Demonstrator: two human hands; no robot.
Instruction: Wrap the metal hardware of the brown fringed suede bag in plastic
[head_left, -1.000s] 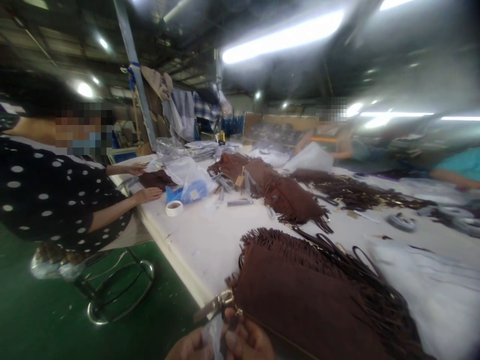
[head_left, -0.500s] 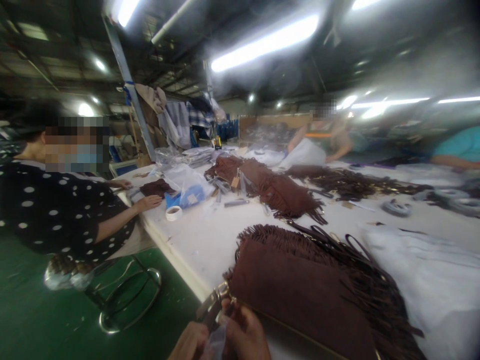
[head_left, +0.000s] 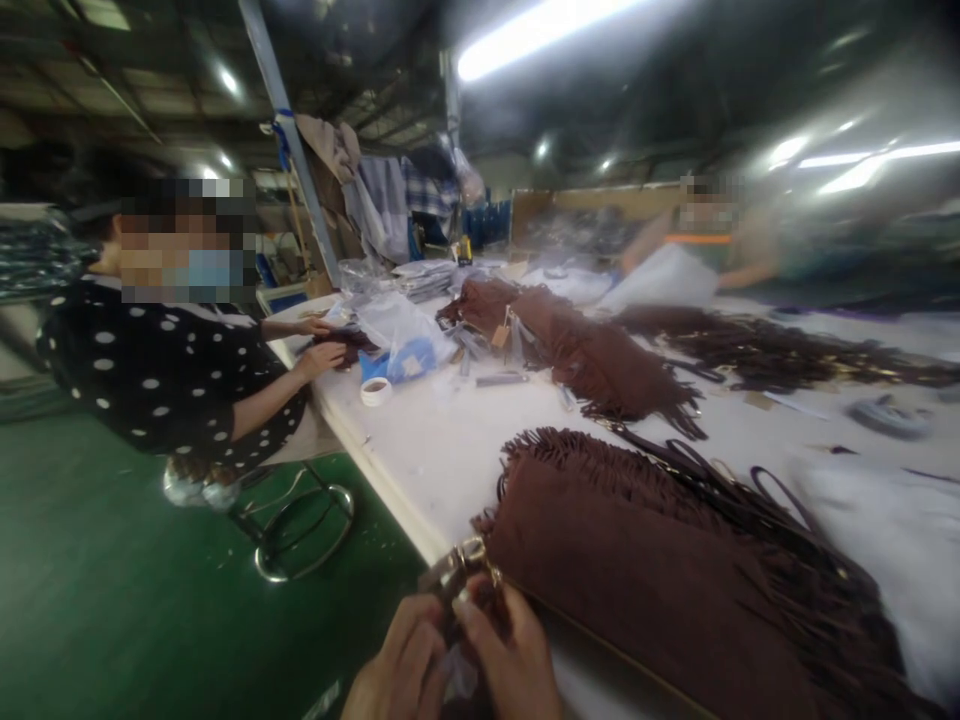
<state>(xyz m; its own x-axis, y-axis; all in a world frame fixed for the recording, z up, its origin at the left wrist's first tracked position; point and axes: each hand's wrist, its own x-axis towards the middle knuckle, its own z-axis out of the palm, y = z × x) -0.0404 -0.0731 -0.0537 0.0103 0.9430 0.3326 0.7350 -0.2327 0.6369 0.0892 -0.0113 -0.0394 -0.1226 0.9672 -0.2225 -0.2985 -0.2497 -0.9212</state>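
A brown suede fringed bag (head_left: 660, 560) lies on the white table (head_left: 450, 440) in front of me. At its near corner sits a metal clasp (head_left: 459, 565). My left hand (head_left: 401, 668) and my right hand (head_left: 510, 660) are pinched together just below the clasp, fingers closed on a small piece of clear plastic film (head_left: 457, 685) and the bag's corner. The lower parts of both hands are cut off by the frame edge.
A person in a black polka-dot top (head_left: 165, 370) sits on a stool at the table's left, handling a dark piece. Near that person lie a tape roll (head_left: 376, 391), blue packet and plastic bags. More fringed bags (head_left: 592, 350) lie mid-table. Other people work at the far side. Green floor on the left.
The camera has swung a little to the left and down. My hands have come higher into view and closed tighter together under the clasp. The seated person's hands have drawn nearer each other.
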